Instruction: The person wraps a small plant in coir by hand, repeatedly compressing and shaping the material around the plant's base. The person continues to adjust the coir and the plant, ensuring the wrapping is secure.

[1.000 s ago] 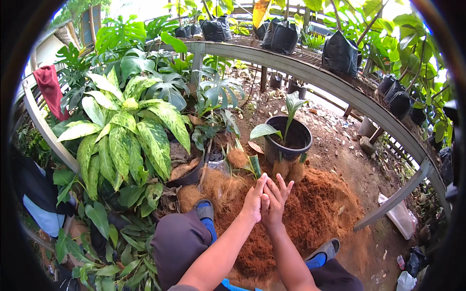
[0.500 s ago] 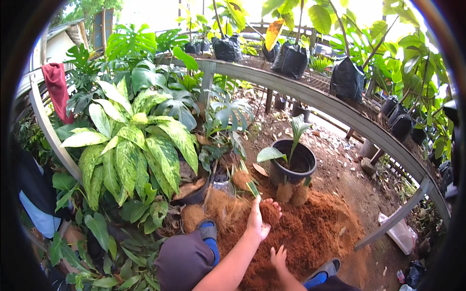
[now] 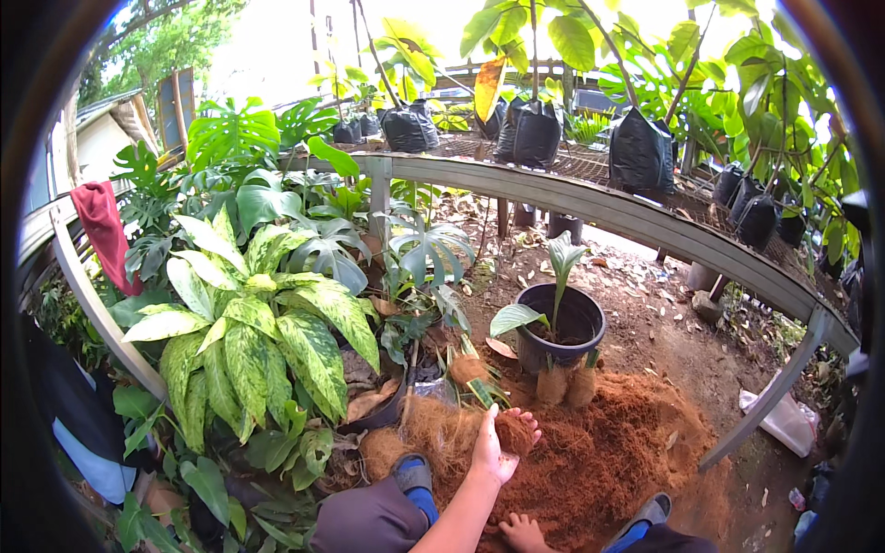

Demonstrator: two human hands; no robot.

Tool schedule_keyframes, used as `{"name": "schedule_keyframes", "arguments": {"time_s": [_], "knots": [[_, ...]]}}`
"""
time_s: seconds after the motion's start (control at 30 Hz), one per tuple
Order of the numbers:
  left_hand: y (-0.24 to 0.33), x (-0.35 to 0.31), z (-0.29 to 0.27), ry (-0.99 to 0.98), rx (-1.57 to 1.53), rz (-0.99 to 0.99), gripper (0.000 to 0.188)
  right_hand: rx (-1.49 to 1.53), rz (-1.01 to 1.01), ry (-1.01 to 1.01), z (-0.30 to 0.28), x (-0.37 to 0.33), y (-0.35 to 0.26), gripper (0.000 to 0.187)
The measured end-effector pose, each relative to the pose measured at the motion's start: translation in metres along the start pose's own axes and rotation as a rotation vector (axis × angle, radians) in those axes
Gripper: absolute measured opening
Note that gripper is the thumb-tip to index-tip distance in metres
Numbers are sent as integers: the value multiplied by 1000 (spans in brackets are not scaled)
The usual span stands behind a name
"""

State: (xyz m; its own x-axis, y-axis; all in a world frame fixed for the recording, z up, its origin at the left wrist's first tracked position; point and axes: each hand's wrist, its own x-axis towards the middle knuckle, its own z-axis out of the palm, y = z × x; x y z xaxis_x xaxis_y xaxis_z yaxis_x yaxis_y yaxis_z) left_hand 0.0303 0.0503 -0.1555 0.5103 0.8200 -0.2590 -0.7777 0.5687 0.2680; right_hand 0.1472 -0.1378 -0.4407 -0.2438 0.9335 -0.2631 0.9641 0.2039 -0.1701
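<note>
My left hand is palm up, its fingers curled round a rounded clump of brown coir. Green, yellow-edged snake plant leaves show just beyond the thumb; whether they join the held clump I cannot tell. Below, at the lower edge, my right hand rests low against the heap of loose reddish-brown coir. Its fingers are slightly apart and partly bent, with nothing visible in them. Beyond the heap, a black pot holds a broad-leaved plant. Fibre-wrapped balls stand against its near side.
Pale tangled fibre and another fibre ball lie left of the heap. A large variegated plant fills the left. A curved bench rail with black-bagged plants runs behind. A white plastic bag lies at right.
My right hand has dropped lower, to the near edge of the coir heap. My left hand still holds the coir clump. The whole view has shifted slightly.
</note>
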Motion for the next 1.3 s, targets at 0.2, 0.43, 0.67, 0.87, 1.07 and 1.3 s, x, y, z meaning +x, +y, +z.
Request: {"name": "schedule_keyframes", "arguments": {"time_s": [0.2, 0.43, 0.67, 0.87, 1.07, 1.3], "knots": [[-8, -5, 2, -20, 54, -4, 46, 515, 656, 123, -43, 20, 39, 42], [-19, 14, -20, -12, 49, -39, 68, 1159, 665, 86, -126, 46, 88, 50], [-48, 24, -35, 151, 29, -80, 74, 1254, 404, 189, -297, 18, 112, 25], [-63, 12, -22, 175, 157, -50, 75, 1563, 353, 511, -379, -5, 57, 25], [-66, -1, 1, 2, 186, -75, 85, 1407, 172, 892, -357, 10, 4, 21], [-58, -16, 17, 90, 248, -64, 75, 692, -42, 1055, -323, 6, -29, 26]]}}
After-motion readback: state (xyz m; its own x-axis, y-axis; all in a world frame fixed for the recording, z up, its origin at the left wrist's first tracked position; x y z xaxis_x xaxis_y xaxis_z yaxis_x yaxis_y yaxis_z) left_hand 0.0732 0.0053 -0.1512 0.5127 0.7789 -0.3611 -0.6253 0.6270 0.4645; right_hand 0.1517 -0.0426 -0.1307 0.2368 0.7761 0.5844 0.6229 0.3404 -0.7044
